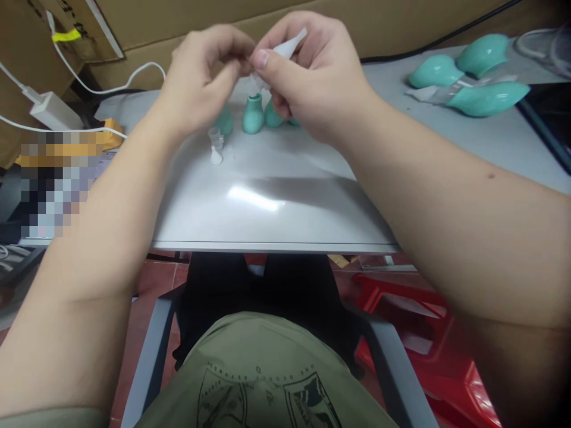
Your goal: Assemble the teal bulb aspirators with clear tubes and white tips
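Observation:
Both hands are raised together above the far part of the table. My right hand (312, 77) is closed on a white pointed nozzle (289, 46), its tip pointing up and right, with a clear plastic part (259, 83) below it. Beside it, the fingers of my left hand (205, 71) are pinched together, but what lies between them is hidden. An open-necked teal squeeze bulb (253, 116) stands just under the hands, with more teal bulbs (273, 116) partly covered behind my right fingers. Nearer me are a small clear cup (215, 138) and a white nozzle tip (216, 157).
At the right lie several teal bulbs (488, 98) with clear parts and a white nozzle, near a dark flat object (546, 116). A white charger (56, 112) with cables sits at the left. Cardboard (187, 18) borders the back. A red stool (428, 339) stands below.

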Action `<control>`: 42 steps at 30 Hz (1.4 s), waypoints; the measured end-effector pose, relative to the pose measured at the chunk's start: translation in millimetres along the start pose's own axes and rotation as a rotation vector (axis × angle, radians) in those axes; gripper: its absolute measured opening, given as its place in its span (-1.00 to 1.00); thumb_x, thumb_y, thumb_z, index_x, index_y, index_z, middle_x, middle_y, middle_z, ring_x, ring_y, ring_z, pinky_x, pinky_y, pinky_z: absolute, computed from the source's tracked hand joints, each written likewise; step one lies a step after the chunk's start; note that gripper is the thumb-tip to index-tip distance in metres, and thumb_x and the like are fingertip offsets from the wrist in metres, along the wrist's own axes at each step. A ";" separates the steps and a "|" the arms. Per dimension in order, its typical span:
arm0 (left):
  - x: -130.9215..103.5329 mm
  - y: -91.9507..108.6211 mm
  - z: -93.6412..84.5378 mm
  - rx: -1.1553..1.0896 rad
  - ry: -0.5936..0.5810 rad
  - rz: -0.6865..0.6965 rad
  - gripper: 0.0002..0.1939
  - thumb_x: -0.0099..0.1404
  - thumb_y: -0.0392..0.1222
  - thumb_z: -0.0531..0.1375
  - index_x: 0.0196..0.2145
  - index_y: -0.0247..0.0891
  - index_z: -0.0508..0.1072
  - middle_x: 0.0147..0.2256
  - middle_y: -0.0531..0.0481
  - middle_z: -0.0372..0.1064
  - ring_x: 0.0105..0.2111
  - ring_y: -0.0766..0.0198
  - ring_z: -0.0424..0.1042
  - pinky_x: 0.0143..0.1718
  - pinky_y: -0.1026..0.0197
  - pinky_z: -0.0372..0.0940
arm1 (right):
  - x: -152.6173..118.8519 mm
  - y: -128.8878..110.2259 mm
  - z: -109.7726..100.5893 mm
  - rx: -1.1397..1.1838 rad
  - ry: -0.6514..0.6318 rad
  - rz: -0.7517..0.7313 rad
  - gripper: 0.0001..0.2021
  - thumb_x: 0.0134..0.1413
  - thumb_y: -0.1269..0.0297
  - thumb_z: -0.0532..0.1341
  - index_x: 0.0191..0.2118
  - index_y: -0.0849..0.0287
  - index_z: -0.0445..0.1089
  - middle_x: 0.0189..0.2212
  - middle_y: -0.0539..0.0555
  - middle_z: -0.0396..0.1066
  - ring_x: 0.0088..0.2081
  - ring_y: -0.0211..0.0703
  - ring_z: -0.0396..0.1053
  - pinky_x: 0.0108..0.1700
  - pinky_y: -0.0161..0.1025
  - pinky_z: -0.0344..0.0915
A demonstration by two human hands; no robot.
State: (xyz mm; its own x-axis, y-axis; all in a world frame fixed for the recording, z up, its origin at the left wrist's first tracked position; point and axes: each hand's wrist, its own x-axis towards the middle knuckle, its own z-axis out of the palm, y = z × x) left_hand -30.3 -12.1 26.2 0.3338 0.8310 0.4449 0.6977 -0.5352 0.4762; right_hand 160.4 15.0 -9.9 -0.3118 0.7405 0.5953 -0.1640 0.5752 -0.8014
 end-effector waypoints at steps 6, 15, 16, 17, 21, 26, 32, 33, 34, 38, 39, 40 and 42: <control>-11.4 25.6 -12.4 -0.241 -0.138 0.069 -0.66 0.48 0.24 0.39 -0.02 -0.01 0.75 -0.03 0.02 0.72 0.01 -0.10 0.66 0.17 -0.22 0.56 | 4.2 14.2 -3.8 0.046 -0.037 -0.140 -0.77 0.37 0.47 0.25 -0.18 0.10 0.14 -0.53 -0.18 0.19 -0.61 -0.36 0.10 -0.63 -0.45 -0.06; -19.2 33.4 -17.6 -0.218 -0.100 0.012 -0.79 0.35 0.04 0.58 -0.22 -0.08 0.75 -0.15 -0.06 0.74 -0.12 -0.12 0.67 0.02 -0.32 0.56 | 4.2 20.8 -8.4 0.020 -0.205 -0.205 -0.74 0.57 0.12 0.21 -0.14 0.07 0.13 -0.46 -0.10 0.28 -0.51 -0.29 0.22 -0.56 -0.41 0.03; -17.5 31.6 -16.2 -0.211 -0.089 0.012 -0.78 0.33 0.03 0.60 -0.22 -0.09 0.75 -0.16 -0.08 0.74 -0.15 -0.12 0.65 0.00 -0.35 0.55 | 2.9 16.7 -9.5 0.000 -0.193 -0.201 -0.75 0.54 0.15 0.23 -0.16 0.08 0.15 -0.44 -0.08 0.26 -0.48 -0.28 0.22 -0.54 -0.39 0.04; -16.0 29.5 -14.5 -0.197 -0.072 0.019 -0.77 0.30 0.03 0.60 -0.21 -0.09 0.75 -0.18 -0.08 0.72 -0.19 -0.10 0.63 -0.02 -0.35 0.53 | 1.6 12.3 -11.3 -0.048 -0.182 -0.196 -0.76 0.51 0.19 0.26 -0.17 0.07 0.17 -0.41 -0.06 0.25 -0.43 -0.26 0.23 -0.51 -0.38 0.07; -10.7 17.8 -4.9 -0.153 0.034 0.069 -0.70 0.26 0.13 0.55 -0.33 -0.12 0.70 -0.40 -0.08 0.55 -0.43 0.08 0.42 -0.24 -0.20 0.47 | -1.6 0.0 -20.7 -0.343 -0.160 -0.188 -0.78 0.38 0.36 0.29 -0.23 0.07 0.20 -0.30 0.00 0.24 -0.32 -0.18 0.23 -0.21 -0.25 0.36; -4.9 6.0 3.0 -0.108 0.064 0.101 -0.66 0.23 0.17 0.50 -0.49 -0.04 0.56 -0.52 -0.05 0.34 -0.51 0.10 0.29 -0.23 -0.26 0.48 | -2.0 -0.3 -26.5 -0.427 -0.203 -0.193 -0.76 0.31 0.35 0.31 -0.23 0.04 0.17 -0.28 0.02 0.28 -0.24 -0.11 0.26 -0.01 -0.15 0.41; -2.7 2.8 2.0 -0.096 0.163 0.080 -0.60 0.28 0.16 0.53 -0.53 -0.01 0.52 -0.55 0.00 0.33 -0.50 0.13 0.27 -0.20 -0.18 0.52 | -5.9 -5.6 -25.4 -0.508 -0.089 -0.292 -0.69 0.33 0.23 0.34 -0.25 0.04 0.14 -0.24 0.05 0.35 -0.26 -0.07 0.29 -0.08 -0.10 0.39; -2.7 1.5 1.5 -0.116 0.186 0.075 -0.61 0.29 0.15 0.54 -0.52 -0.02 0.54 -0.53 -0.01 0.37 -0.49 0.13 0.30 -0.19 -0.15 0.52 | -7.0 -9.1 -25.0 -0.519 -0.062 -0.300 -0.68 0.33 0.21 0.36 -0.26 0.04 0.14 -0.25 0.05 0.35 -0.27 -0.08 0.28 -0.11 -0.11 0.38; -2.3 -0.4 1.1 -0.152 0.198 0.072 -0.62 0.30 0.15 0.54 -0.50 -0.03 0.56 -0.49 -0.02 0.41 -0.47 0.12 0.35 -0.20 -0.13 0.52 | -8.2 -13.2 -24.5 -0.524 -0.050 -0.288 -0.66 0.35 0.20 0.38 -0.28 0.05 0.15 -0.27 0.04 0.35 -0.29 -0.09 0.27 -0.15 -0.12 0.35; 3.5 -15.9 1.8 -0.346 0.171 0.126 -0.73 0.30 0.17 0.55 -0.25 0.01 0.68 -0.31 -0.05 0.52 -0.35 0.03 0.53 -0.22 -0.08 0.53 | -12.7 -27.2 -21.9 -0.532 -0.302 -0.038 -0.64 0.36 0.22 0.49 -0.33 0.11 0.30 -0.46 -0.07 0.26 -0.41 -0.22 0.16 -0.28 -0.20 0.18; 5.6 -20.9 2.7 -0.365 0.161 0.148 -0.74 0.30 0.16 0.53 -0.17 0.04 0.69 -0.32 -0.04 0.49 -0.36 0.03 0.52 -0.24 -0.08 0.52 | -13.5 -28.6 -21.1 -0.551 -0.397 0.029 -0.65 0.31 0.29 0.53 -0.36 0.13 0.35 -0.50 -0.09 0.23 -0.43 -0.26 0.13 -0.30 -0.21 0.14; 7.5 -25.8 3.7 -0.370 0.152 0.169 -0.74 0.31 0.15 0.51 -0.11 0.07 0.70 -0.35 -0.02 0.46 -0.39 0.04 0.50 -0.27 -0.09 0.51 | -14.1 -29.0 -20.3 -0.584 -0.486 0.087 -0.68 0.26 0.37 0.55 -0.38 0.15 0.41 -0.53 -0.11 0.22 -0.44 -0.28 0.12 -0.30 -0.21 0.11; 9.6 -33.7 5.7 -0.370 0.118 0.196 -0.77 0.35 0.15 0.48 -0.09 0.12 0.70 -0.43 0.01 0.37 -0.42 0.02 0.48 -0.32 -0.09 0.48 | -14.6 -27.8 -19.0 -0.674 -0.623 0.175 -0.74 0.17 0.51 0.56 -0.39 0.16 0.51 -0.53 -0.10 0.26 -0.43 -0.28 0.16 -0.29 -0.21 0.09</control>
State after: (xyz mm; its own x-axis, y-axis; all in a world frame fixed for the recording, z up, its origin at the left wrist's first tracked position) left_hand -47.0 14.8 10.2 0.3478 0.6971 0.6270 0.3471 -0.7170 0.6045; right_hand 187.3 -5.2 4.7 -0.7588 0.6275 0.1746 0.4489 0.6980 -0.5580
